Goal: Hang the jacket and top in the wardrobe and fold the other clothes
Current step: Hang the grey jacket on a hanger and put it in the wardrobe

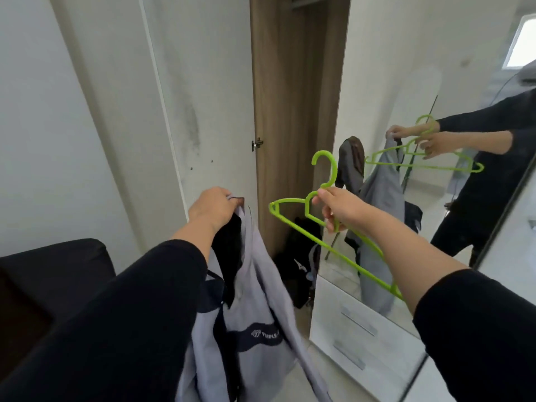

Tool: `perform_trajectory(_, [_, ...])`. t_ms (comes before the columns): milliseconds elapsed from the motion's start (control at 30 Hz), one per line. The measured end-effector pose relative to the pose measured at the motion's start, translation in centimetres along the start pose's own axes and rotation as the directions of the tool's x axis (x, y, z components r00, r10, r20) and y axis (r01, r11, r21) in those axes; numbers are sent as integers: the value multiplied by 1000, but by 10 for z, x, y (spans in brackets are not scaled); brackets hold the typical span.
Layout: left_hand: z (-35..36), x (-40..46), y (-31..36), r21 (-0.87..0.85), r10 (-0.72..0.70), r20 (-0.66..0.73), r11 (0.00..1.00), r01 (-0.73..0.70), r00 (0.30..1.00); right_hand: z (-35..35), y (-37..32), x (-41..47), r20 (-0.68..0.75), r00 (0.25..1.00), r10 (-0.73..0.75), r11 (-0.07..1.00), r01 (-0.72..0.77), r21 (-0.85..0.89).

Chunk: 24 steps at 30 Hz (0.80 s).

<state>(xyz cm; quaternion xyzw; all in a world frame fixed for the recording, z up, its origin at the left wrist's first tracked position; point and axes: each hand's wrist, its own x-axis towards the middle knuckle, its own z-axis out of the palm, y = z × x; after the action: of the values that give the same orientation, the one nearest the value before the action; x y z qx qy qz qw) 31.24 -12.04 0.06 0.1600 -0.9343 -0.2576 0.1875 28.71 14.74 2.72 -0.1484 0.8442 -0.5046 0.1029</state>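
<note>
A grey jacket [255, 314] with dark panels and a printed chest band hangs from my left hand [213, 208], which grips it at the collar. My right hand [340, 208] holds a bright green plastic hanger [293, 220] near its neck, hook pointing up. Jacket and hanger are apart, side by side in front of the open wardrobe [290, 111]. The hanger's far arm runs under my right forearm.
The wardrobe's white door [203, 97] stands open on the left. A mirrored door [420, 82] on the right reflects me, the jacket and the hanger. Dark items lie on the wardrobe floor [298, 262]. A black sofa [52, 274] sits at lower left; white drawers [356, 329] below the mirror.
</note>
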Motion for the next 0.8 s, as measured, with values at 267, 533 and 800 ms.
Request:
perform_trajectory(267, [6,3,-8,52,-84,-67,995,88,994,-17,1,-15,5,1000,-9,998,9,-58])
perform_trajectory(533, [8,1,12,184,50,-139,983,-24,989,-9,10,-17,-63,978,-200,948,177,-264])
perform_trajectory(800, [-11,-5,48,364,428,-170,864,-348,888,29,4,-7,-77,948,-308,917,275,-288])
